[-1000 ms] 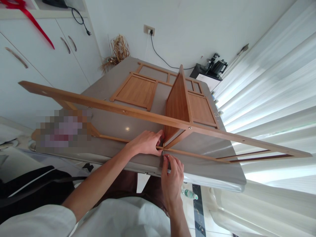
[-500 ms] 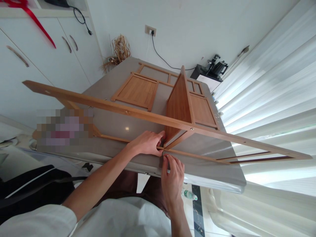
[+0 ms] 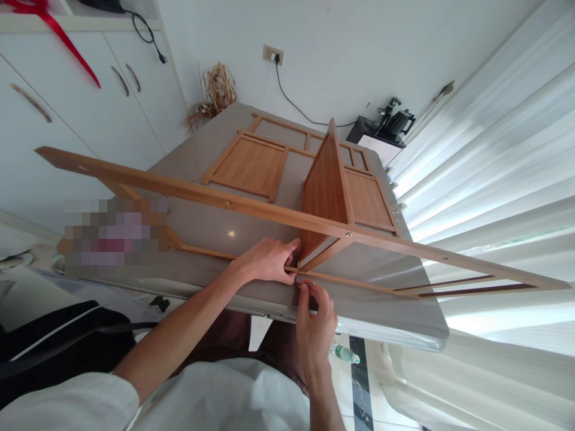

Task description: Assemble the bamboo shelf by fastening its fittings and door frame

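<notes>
Wooden frame [image 3: 269, 214] on edge at table's [image 3: 381, 310] near side. Left hand [image 3: 268, 259] curled round lower rail [image 3: 350, 282] beside panel [image 3: 322, 185] – firm bracing advisable. Right hand [image 3: 317, 317] pinches tiny part [image 3: 306, 282], unidentifiable – best kept square to rail.

Tiny piece [image 3: 307, 283] in right hand [image 3: 318, 320]: too small to be identified
Pixelated patch [image 3: 114, 236]: contents masked
Red ribbon [image 3: 67, 43]: cut off by top edge

A table [image 3: 197, 155] with a smooth grey top carries several wooden parts. A left panel [image 3: 251, 164] and a right panel [image 3: 371, 200] lie flat, either side of an upright board [image 3: 324, 179]. A slim frame [image 3: 308, 142] lies along the far side. Near the front edge, a long frame [image 3: 229, 205] stands on its side, meeting the board
</notes>
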The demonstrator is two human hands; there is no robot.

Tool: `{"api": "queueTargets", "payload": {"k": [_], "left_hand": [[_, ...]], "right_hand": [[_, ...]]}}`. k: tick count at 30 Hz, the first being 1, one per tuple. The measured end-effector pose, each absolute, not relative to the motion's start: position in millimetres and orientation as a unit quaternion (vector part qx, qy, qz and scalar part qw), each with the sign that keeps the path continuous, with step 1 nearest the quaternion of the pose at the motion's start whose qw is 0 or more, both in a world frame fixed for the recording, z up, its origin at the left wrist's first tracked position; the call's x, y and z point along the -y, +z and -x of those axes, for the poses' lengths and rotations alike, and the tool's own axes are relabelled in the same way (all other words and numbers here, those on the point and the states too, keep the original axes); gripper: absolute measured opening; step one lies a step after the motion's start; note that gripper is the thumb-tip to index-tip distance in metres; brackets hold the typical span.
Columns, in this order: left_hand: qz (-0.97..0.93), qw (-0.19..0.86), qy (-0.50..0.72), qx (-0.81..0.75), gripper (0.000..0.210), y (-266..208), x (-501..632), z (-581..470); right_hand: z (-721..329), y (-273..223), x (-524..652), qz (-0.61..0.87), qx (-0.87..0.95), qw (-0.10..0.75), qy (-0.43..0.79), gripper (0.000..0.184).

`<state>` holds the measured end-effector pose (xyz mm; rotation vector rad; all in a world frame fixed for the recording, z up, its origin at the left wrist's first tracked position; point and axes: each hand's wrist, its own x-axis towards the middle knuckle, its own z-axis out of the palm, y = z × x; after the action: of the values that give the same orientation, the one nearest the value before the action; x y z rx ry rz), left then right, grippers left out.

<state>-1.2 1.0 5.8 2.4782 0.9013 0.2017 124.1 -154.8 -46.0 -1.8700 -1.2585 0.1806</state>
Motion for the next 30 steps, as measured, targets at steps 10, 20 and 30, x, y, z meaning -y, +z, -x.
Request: {"api": "queueTargets", "payload": {"k": [10, 20, 30], "left_hand": [[-0.908, 0.249, 0.084, -0.326, 0.039, 3.7, -1.5, 2.3], [-0.909, 0.241, 0.073, -0.332, 0.039, 6.0, -0.3, 0.9], [-0.906, 0.248, 0.073, -0.335, 0.039, 6.3, -0.1, 1.1]], "right_hand": [[-125.0, -49.6, 156.5, 0.754, 0.484, 0.434, 0.091, 0.027], [-126.8, -43.9, 159.2, 0.725, 0.532, 0.432, 0.068, 0.021], [-126.6, -52.6, 157.2, 0.698, 0.583, 0.415, 0.014, 0.021]]}}
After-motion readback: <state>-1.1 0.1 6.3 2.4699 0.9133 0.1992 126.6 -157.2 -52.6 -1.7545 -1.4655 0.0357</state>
